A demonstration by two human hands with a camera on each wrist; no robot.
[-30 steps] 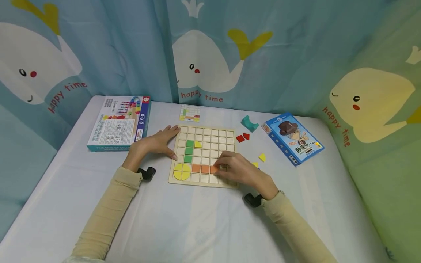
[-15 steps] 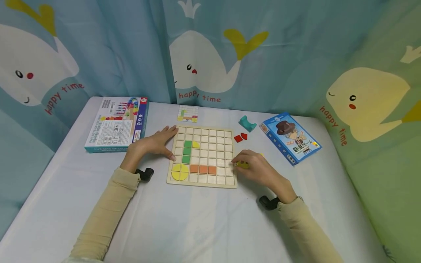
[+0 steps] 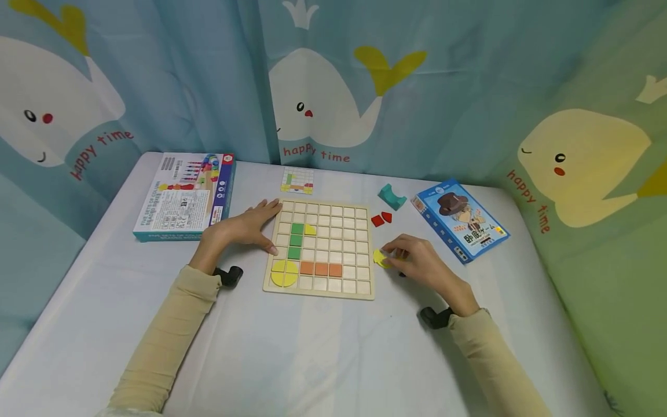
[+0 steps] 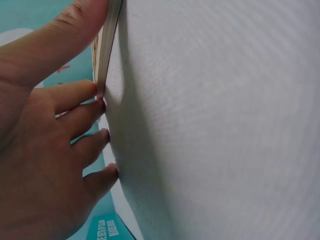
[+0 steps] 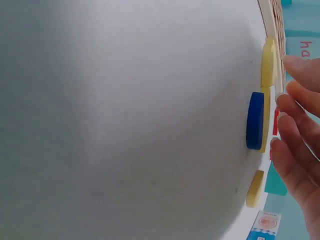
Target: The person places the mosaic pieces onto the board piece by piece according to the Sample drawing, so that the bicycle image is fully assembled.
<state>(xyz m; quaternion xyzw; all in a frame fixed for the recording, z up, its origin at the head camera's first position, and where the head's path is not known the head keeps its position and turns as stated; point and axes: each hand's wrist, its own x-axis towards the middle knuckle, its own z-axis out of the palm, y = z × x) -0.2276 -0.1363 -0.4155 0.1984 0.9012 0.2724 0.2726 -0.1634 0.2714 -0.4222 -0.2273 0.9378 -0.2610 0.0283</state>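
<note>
So, L hand [image 3: 244,229] is spread at the left edge of the grid board [image 3: 336,243]; R hand [image 3: 415,258], fingers loosely bent, is at the yellow pcs [image 5: 268,62] just off the board's right side, can't tell if touching. Blue pc [image 5: 255,121] right beside 'em. On board: green tiles [image 3: 295,240] in a column on the left, orange tiles [image 3: 321,269] in a row, nr side, yellow disc [image 3: 290,267] in nr-left corner. Red pcs [image 3: 377,220] & teal arch [image 3: 389,200] farther off, right of board.

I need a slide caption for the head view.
Left hand at the gridded board, right hand at a yellow piece beside it.
</note>
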